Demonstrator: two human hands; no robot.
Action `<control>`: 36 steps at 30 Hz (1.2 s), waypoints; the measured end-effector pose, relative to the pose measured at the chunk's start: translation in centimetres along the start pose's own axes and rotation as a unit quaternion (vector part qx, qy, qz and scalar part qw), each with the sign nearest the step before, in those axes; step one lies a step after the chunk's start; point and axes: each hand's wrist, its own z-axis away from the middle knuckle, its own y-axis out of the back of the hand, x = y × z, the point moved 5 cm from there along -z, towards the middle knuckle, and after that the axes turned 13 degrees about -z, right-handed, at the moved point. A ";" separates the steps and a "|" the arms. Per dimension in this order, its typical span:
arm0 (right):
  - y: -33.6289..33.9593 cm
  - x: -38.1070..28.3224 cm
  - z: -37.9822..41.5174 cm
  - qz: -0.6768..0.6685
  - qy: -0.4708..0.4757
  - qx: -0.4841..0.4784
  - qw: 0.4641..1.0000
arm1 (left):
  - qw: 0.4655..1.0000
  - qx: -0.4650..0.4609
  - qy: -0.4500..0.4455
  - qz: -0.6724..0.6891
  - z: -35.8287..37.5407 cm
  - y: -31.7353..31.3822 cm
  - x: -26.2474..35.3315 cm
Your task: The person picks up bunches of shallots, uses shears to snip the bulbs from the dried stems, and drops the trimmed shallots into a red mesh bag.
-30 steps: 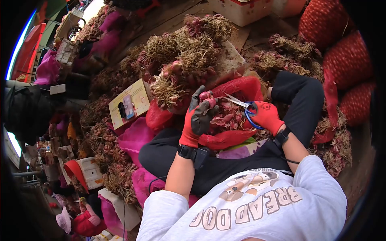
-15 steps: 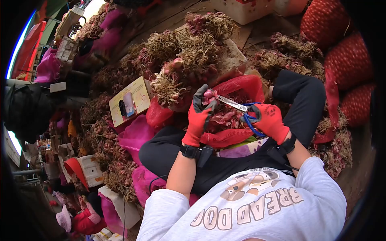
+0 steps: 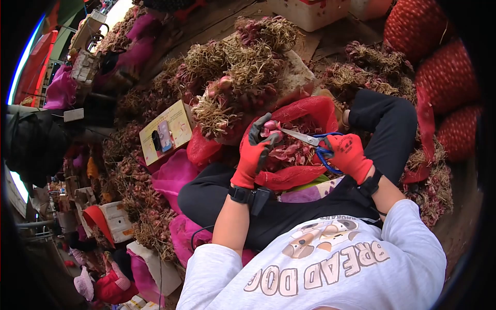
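My left hand point(image 3: 254, 155), in a red glove with dark fingers, is closed around a shallot point(image 3: 272, 125). Blue-handled scissors point(image 3: 309, 139) are gripped in my right hand point(image 3: 349, 156), also gloved in red. The blades look closed, and their tip reaches right up to the shallot. Below both hands, between my legs, lies a red mesh bag point(image 3: 289, 176) with its mouth spread wide. Loose shallots and skins point(image 3: 289, 150) fill it.
Bundles of dried shallots point(image 3: 232, 67) are piled ahead. Full red mesh sacks point(image 3: 447, 77) stand at right. A yellow board point(image 3: 166, 133) bears a phone point(image 3: 165, 135). Pink mesh point(image 3: 173, 173) lies by my left knee. Another person point(image 3: 111, 281) sits at lower left.
The scissors have swung slightly, their blades going from a little apart to together. My right hand has tilted a bit; my left keeps hold of the shallot.
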 end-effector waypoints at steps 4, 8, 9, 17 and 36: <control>-0.8 0.2 -0.1 -0.270 -0.061 0.019 0.961 | 0.995 -0.002 0.062 0.075 0.5 -1.1 0.8; -0.3 0.0 -0.1 -0.315 -0.089 0.020 0.945 | 0.996 -0.015 0.028 0.083 0.2 -1.0 0.5; 0.0 -0.2 -0.2 -0.298 -0.077 0.031 0.951 | 0.995 -0.015 0.017 0.093 0.2 -0.9 0.4; 1.2 -1.1 -0.4 -0.242 -0.040 0.060 0.968 | 0.994 0.001 0.016 0.104 -0.1 -0.4 0.0; 2.2 -0.9 -0.1 -0.164 0.019 0.083 0.983 | 0.907 -0.151 0.093 0.382 0.1 -0.3 -1.4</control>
